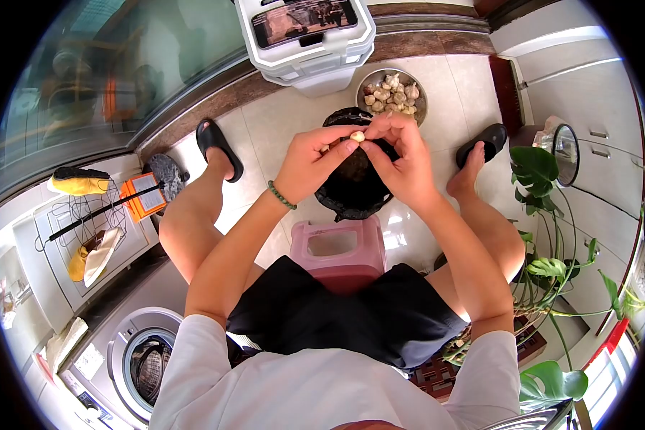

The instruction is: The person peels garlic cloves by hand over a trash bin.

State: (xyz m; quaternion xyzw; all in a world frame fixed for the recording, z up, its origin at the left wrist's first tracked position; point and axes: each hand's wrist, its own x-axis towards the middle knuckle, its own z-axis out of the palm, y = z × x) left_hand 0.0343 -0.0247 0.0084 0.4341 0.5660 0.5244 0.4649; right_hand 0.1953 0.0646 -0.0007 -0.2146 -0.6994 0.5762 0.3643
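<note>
A pale garlic clove [357,135] sits between the fingertips of both hands, above a black bag-lined bin [342,206]. My left hand [309,159], a green bead bracelet at its wrist, pinches the clove from the left with thumb and forefinger. From the right, the thumb and fingertips of my right hand [403,161] close on the same clove. Any loose skin at those fingertips is too small to make out. Just beyond the hands, a round metal bowl [423,107] on the floor holds several garlic bulbs [393,93].
A pink plastic stool [377,247] stands between my legs. At the far side a phone [304,21] lies on a grey-white lidded box [312,64]. Leafy plants [548,269] and white cabinets [595,132] line the right; a washing machine [115,322] and shoe rack [86,222] stand left.
</note>
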